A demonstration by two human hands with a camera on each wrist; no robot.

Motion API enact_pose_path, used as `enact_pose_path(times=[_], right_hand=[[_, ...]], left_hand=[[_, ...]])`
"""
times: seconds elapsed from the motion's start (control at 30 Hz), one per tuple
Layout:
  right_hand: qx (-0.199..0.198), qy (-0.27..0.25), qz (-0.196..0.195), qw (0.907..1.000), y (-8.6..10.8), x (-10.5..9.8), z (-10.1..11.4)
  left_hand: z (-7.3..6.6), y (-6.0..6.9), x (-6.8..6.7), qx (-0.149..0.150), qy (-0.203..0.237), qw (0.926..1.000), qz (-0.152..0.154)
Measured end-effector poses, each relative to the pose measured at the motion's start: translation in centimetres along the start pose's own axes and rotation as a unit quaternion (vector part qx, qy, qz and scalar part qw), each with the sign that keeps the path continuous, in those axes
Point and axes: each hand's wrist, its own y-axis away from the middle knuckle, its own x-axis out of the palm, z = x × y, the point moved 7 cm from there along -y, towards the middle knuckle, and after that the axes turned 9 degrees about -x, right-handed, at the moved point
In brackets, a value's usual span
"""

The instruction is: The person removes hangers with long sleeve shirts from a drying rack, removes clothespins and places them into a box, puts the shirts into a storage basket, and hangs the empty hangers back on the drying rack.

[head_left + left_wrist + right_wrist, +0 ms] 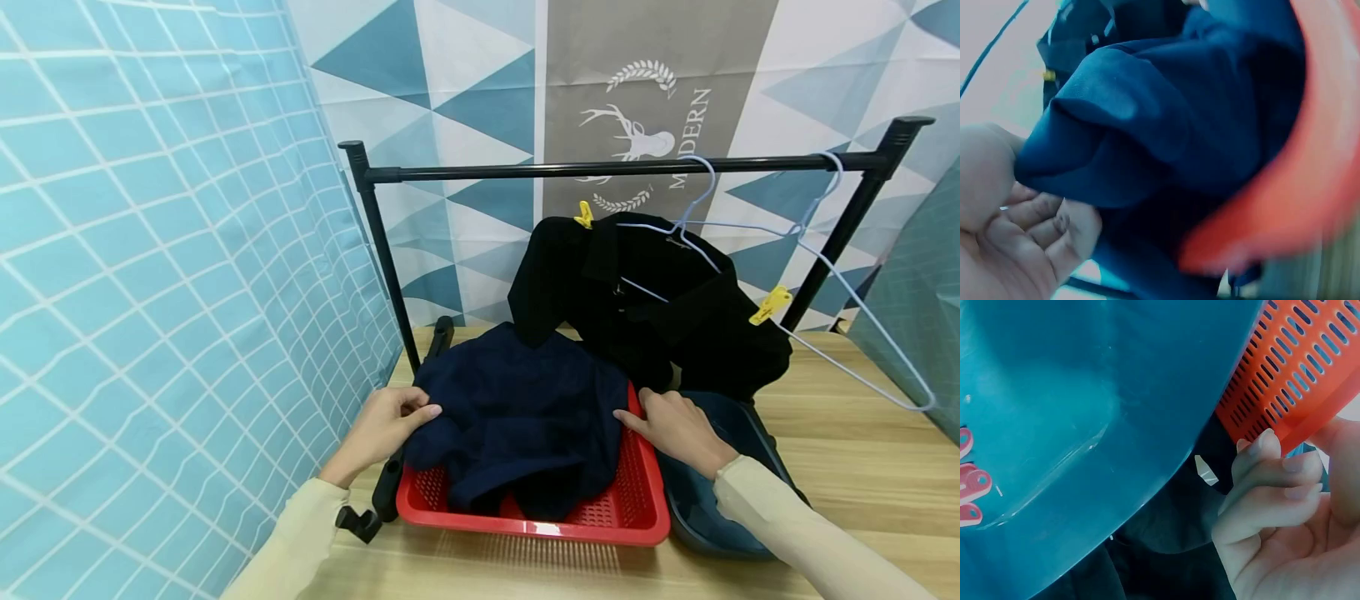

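A navy cloth garment [517, 408] lies bunched in a red perforated basket [536, 529], spilling over its left rim. My left hand [386, 429] pinches the garment's left edge between thumb and fingers; in the left wrist view the cloth [1141, 119] comes to a point beside the thumb. At the basket's right rim is my right hand [678, 429]. Its thumb reaches inside against the navy cloth, while the curled fingers [1272, 503] hold the basket's outer side [1291, 369]. Whether this hand also catches cloth is hidden.
A black collared garment [637, 283] hangs on a blue hanger [701, 192] with yellow clips [771, 305]. An empty hanger [877, 308] is beside it on the black rack [525, 172]. Right of the basket stands a dark blue basin [720, 500] with pink clips [972, 484] inside.
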Motion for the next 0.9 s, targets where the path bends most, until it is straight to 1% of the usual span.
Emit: enact_pose_path(times=[0.03, 0.1, 0.17, 0.2, 0.23, 0.27, 0.3, 0.33, 0.4, 0.43, 0.5, 0.57, 0.63, 0.7, 0.73, 0.77, 0.8, 0.9], right_hand=[[0.002, 0.000, 0.001, 1.0000, 0.1, 0.0, 0.0], [0.008, -0.001, 0.003, 1.0000, 0.2, -0.1, 0.0], [0.011, -0.002, 0.004, 0.9999, 0.2, -0.2, -0.1], [0.010, -0.001, 0.003, 0.9999, 0.2, -0.2, -0.1], [0.010, -0.001, 0.001, 0.9999, 0.2, -0.3, -0.1], [0.008, 0.000, -0.002, 1.0000, 0.2, -0.4, 0.0], [0.005, 0.001, -0.006, 1.0000, 0.1, -0.4, 0.0], [0.003, 0.002, -0.010, 0.9999, 0.0, -0.6, 0.0], [-0.001, 0.005, -0.018, 0.9998, -0.2, -0.8, 0.0], [-0.002, 0.006, -0.021, 0.9998, -0.4, -1.0, 0.1], [-0.003, 0.008, -0.027, 0.9996, -0.8, -1.3, 0.1], [-0.003, 0.012, -0.033, 0.9994, -1.3, -1.5, 0.2], [-0.003, 0.015, -0.034, 0.9993, -1.8, -1.7, 0.3], [-0.001, 0.012, -0.031, 0.9995, -2.4, -1.8, 0.3], [0.000, 0.011, -0.028, 0.9995, -2.7, -1.8, 0.3], [0.001, 0.008, -0.025, 0.9997, -3.0, -1.8, 0.3], [0.001, 0.004, -0.022, 0.9997, -3.2, -1.8, 0.3], [-0.001, -0.011, -0.017, 0.9998, -3.8, -1.7, 0.3]], left_hand=[[-0.5, -0.1, 0.5, 0.007, 0.015, 0.9996, 0.023], [-1.3, -0.1, 1.7, 0.017, 0.038, 0.9956, 0.084], [-1.6, 0.0, 3.1, 0.016, 0.047, 0.9861, 0.159], [-1.5, 0.1, 3.6, 0.015, 0.046, 0.9804, 0.191], [-1.4, 0.2, 4.0, 0.016, 0.047, 0.9751, 0.216], [-1.2, 0.2, 4.2, 0.015, 0.050, 0.9709, 0.234], [-0.8, 0.2, 4.2, 0.015, 0.051, 0.9691, 0.241], [-0.4, 0.1, 4.1, 0.010, 0.056, 0.9686, 0.242], [0.4, -0.4, 3.6, 0.002, 0.063, 0.9739, 0.218], [0.9, -0.8, 3.2, -0.003, 0.063, 0.9786, 0.196], [1.9, -1.6, 2.2, -0.018, 0.058, 0.9882, 0.140], [2.8, -2.4, 1.2, -0.036, 0.041, 0.9956, 0.076], [3.7, -3.2, 0.4, -0.056, 0.021, 0.9980, 0.022], [4.2, -4.0, -0.2, -0.070, -0.005, 0.9974, -0.012], [4.4, -4.5, -0.2, -0.074, -0.021, 0.9968, -0.019], [4.6, -4.9, -0.2, -0.077, -0.038, 0.9961, -0.018], [4.7, -5.4, 0.0, -0.077, -0.055, 0.9954, -0.013], [4.9, -6.7, 0.8, -0.067, -0.100, 0.9926, 0.018]])
